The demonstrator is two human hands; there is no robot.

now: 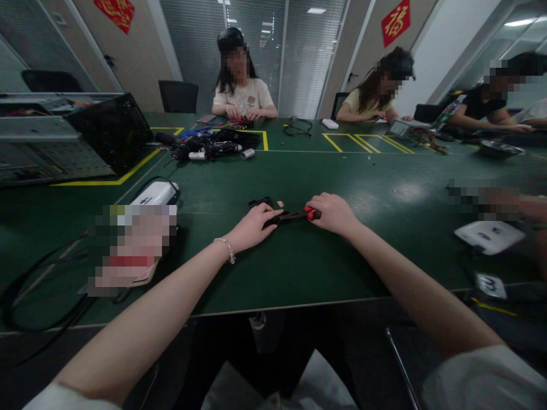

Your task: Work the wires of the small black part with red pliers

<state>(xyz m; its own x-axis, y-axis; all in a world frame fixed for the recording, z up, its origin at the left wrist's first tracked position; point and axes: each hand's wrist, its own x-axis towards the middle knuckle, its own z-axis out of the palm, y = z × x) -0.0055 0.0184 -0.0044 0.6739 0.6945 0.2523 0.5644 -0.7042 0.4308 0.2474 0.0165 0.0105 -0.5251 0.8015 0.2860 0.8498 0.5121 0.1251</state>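
Gripping pliers [296, 216] in right hand [335, 214], pinching black part [270, 221] in left hand [253, 228]. If pinched loosely, could slip and nip skin.

- Pliers [302, 214]: red handles, dark metal nose. Roughly level, just above or on the tabletop, can't tell. Nose points left; handles in right hand [333, 213].
- Black piece [274, 220]: small, dark, pinched in left hand [252, 229], at the pliers' nose. Mostly covered by fingers; shape unclear.
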